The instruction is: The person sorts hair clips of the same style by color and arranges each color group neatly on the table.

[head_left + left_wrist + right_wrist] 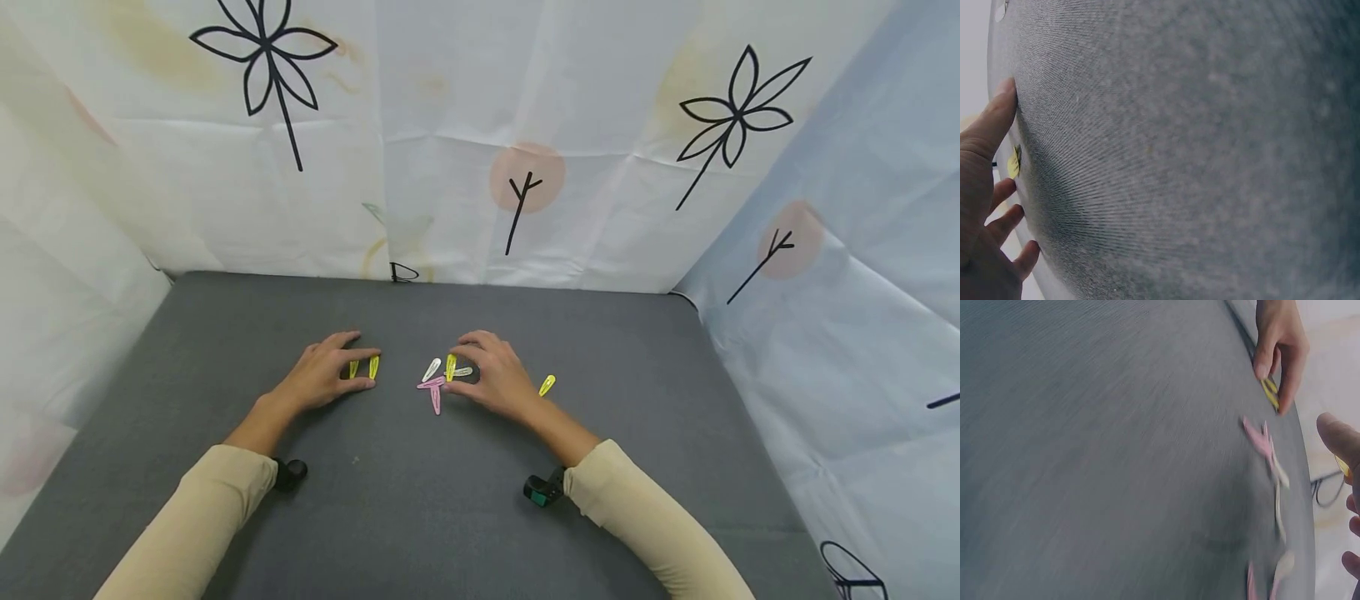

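In the head view my left hand [326, 367] pinches a yellow snap hair clip [374, 367] lengthwise between thumb and index fingertip, low over the table. A second yellow clip [353, 367] lies inside the curve of that hand. My right hand [491, 371] holds another yellow clip [451, 367] the same way; in the right wrist view the thumb and fingers partly cover this clip [1342, 465]. Beside the right fingertips are a white clip [431, 369], another white clip [462, 372] partly behind the held one, and pink clips [436, 400] set at angles.
One more yellow clip [547, 384] lies to the right, by the right wrist. The dark grey table [420, 517] stretches to a patterned white cloth [450, 100] at its back and sides. At the bottom of the right wrist view are another pink clip [1252, 582] and whitish clip [1283, 567].
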Tool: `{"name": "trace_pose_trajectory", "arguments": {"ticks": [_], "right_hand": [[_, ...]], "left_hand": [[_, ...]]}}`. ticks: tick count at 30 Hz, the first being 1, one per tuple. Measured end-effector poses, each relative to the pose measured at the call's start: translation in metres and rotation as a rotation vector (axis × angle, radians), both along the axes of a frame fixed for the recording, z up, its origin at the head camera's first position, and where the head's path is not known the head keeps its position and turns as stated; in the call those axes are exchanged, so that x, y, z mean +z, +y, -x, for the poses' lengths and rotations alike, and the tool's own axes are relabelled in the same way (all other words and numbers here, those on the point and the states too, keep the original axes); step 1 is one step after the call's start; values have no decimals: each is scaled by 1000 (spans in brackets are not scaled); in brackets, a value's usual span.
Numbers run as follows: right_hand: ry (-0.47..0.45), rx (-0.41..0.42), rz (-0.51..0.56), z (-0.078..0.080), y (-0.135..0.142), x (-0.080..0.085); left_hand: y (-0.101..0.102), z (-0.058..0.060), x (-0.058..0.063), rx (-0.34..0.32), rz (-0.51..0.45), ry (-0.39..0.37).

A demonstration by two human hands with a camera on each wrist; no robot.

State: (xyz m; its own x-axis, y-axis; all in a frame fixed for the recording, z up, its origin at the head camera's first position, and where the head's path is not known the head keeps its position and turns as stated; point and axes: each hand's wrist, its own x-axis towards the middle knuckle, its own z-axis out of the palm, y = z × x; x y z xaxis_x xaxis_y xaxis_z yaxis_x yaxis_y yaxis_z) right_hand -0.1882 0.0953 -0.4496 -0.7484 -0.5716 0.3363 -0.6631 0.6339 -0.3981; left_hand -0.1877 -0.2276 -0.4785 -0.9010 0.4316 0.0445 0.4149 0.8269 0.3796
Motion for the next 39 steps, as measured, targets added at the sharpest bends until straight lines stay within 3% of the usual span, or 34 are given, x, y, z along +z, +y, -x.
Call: {"name": "trace_pose_trajectory", "arguments": {"ticks": [8,15,21,39], "right_hand": [[-71,-19,-88,7,-50,-4],[-135,-77,-158,11,-75,-16],[-184,-114,-172,15,-85,-26],[-151,-197,-197,16,-96,-36]], "left_hand": [[2,-2,-3,6,8,15],[3,-2,-2,7,22,3],[2,-2,-1,5,30,-4],[1,2,-4,8,26,-14]]}}
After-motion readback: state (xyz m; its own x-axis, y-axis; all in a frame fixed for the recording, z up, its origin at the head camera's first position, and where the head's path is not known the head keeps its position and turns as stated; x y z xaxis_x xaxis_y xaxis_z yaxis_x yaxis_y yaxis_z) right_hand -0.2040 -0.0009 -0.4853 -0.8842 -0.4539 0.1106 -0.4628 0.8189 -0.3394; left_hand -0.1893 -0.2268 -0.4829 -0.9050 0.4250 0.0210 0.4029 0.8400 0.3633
